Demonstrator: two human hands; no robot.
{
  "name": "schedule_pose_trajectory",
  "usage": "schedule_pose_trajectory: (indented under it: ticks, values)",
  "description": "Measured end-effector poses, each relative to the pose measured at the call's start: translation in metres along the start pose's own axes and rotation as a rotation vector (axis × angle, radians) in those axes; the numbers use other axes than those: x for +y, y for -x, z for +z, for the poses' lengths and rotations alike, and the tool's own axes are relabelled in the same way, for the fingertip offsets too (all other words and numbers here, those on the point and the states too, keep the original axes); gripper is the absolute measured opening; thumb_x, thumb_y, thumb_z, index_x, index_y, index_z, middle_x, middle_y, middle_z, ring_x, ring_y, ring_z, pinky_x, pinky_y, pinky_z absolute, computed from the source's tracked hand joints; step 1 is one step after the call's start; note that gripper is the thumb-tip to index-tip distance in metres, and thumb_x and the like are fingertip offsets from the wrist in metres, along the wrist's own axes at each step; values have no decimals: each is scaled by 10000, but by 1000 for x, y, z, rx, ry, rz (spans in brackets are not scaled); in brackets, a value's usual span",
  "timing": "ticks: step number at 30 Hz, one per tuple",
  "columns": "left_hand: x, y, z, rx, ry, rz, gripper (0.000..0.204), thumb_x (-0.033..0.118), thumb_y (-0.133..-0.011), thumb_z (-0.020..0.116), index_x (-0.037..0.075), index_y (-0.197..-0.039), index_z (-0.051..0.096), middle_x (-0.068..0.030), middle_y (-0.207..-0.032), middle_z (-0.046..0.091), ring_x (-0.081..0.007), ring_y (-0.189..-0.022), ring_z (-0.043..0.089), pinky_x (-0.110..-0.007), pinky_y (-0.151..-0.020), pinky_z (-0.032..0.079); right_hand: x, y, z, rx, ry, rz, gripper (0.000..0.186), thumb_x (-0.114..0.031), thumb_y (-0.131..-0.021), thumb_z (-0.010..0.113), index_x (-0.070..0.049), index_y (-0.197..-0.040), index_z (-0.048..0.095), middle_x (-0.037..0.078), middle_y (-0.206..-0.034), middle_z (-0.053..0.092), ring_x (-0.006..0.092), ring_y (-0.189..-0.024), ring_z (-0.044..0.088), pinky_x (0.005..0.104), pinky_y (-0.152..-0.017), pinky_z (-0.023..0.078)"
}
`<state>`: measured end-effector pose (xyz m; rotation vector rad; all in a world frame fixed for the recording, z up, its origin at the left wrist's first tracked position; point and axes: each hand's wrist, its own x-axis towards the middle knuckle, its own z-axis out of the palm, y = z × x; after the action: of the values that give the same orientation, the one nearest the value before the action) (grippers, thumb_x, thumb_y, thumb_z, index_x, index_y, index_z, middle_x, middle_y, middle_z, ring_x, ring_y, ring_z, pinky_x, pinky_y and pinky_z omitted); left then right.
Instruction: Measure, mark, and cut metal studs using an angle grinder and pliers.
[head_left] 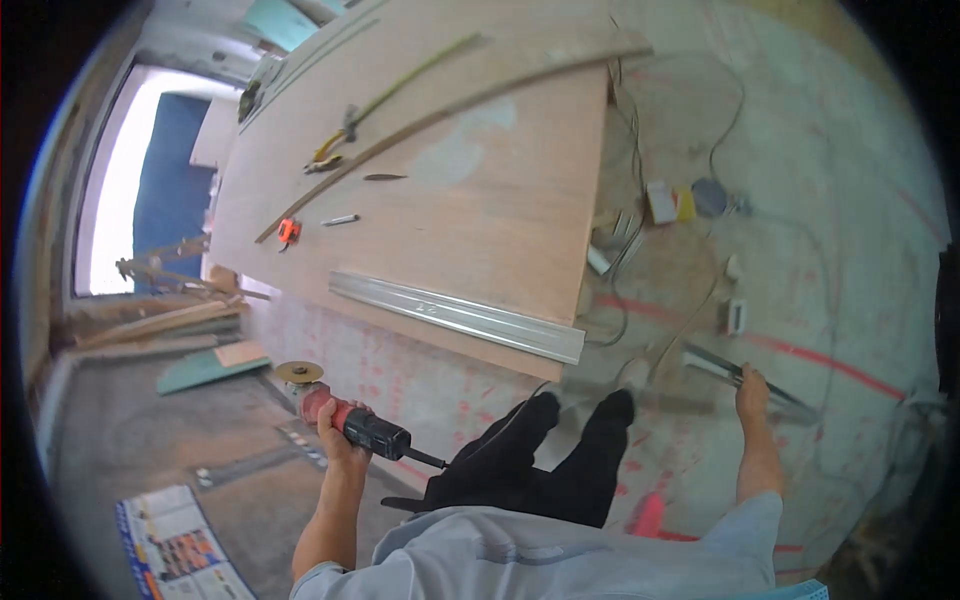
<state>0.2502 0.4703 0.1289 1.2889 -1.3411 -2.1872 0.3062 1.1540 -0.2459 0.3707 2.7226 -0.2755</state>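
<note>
Lower left: I record the left hand point(341, 438) clamped around an angle grinder point(380, 436), disc point(299, 372) above the hand; lower right: right hand point(752, 388) gripping a metal strip point(712, 362).

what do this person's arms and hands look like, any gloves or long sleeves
No gloves: the left hand and right hand are both bare, and no watch or wristband shows. The forearms are uncovered too. The pale grey shirt has short, loose sleeves; I see no markings on them.
</note>
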Motion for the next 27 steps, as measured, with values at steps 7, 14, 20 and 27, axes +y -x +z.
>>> schedule_pose_trajectory:
  ticks: [7, 14, 20, 27]
  values:
    - [34, 2, -22, -37, 261, -57, 269, 277, -779, 668, 57, -855, 533, -107, -768, 590, -278, -752, 604, -407, -741, 529, -232, -18, -443, 644, 202, -257, 459, -98, -789, 638, -27, -1217, 488, 214, -1250, 497, 410, -1167, 465, 464, -953, 411]
    - [65, 1, -66, -140, 557, 13, 302, 270, -786, 667, 35, -934, 547, -103, -837, 605, -255, -782, 606, -396, -782, 525, -356, -85, -537, 547, 109, -547, 511, -117, -772, 662, -85, -1240, 458, 219, -1049, 631, 408, -989, 598, 483, -796, 477]
    - [73, -50, -117, -130, 633, -27, 321, 235, -793, 671, 27, -984, 519, -101, -859, 589, -229, -820, 591, -396, -809, 522, -548, -113, -481, 346, 261, -590, 479, -190, -767, 641, -97, -1213, 496, 214, -1091, 622, 384, -1028, 592, 461, -823, 476]
    - [102, -128, -160, -143, 715, -83, 352, 302, -802, 666, 62, -1023, 535, -84, -887, 582, -236, -831, 586, -409, -820, 514, -644, -183, -447, 237, 214, -440, 463, -249, -726, 672, -30, -1117, 556, 236, -1031, 643, 423, -975, 606, 471, -832, 482]
